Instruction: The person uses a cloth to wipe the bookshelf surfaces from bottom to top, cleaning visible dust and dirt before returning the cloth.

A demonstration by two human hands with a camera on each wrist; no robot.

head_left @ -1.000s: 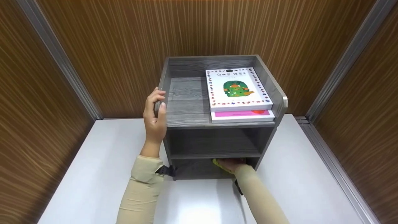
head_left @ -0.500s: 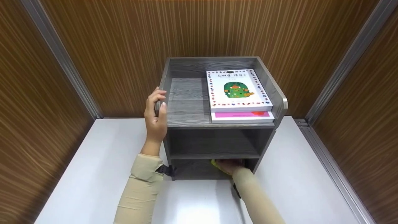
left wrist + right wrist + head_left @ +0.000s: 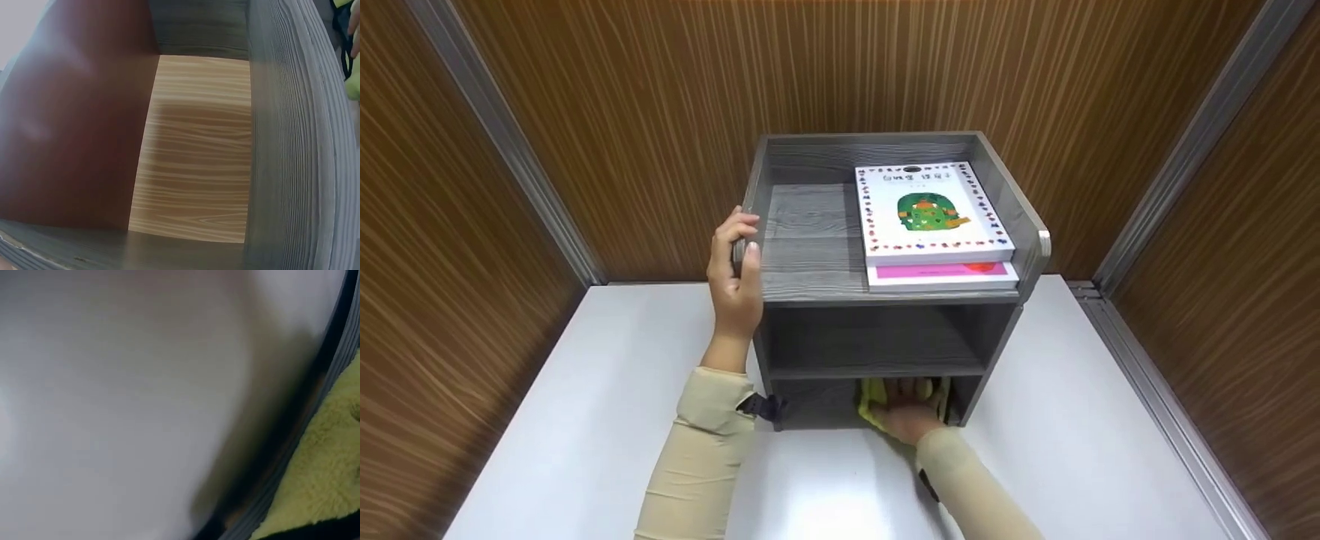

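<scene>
A small grey wood-grain shelf [image 3: 877, 300] stands in the middle of the head view. My left hand [image 3: 735, 277] grips the top of its left side panel [image 3: 753, 187], fingers hooked over the edge and thumb at the front. My right hand [image 3: 907, 412] is in the lowest compartment, near the right side. Its fingers lie extended on a fuzzy yellow cloth [image 3: 872, 397] with a dark border, pressing it. The right wrist view shows the cloth [image 3: 315, 478] close beside a grey board edge; the right hand is outside that view.
Two books lie stacked on the shelf top at the right: a white one with a green picture [image 3: 934, 214] over one with a pink band [image 3: 941, 271]. The shelf stands on a white table [image 3: 660, 345]. Brown wood-grain walls [image 3: 877, 67] enclose the back and sides.
The right hand and the yellow cloth have come toward the front of the lowest compartment, and more of the fingers and cloth shows. The left hand keeps its place on the panel.
</scene>
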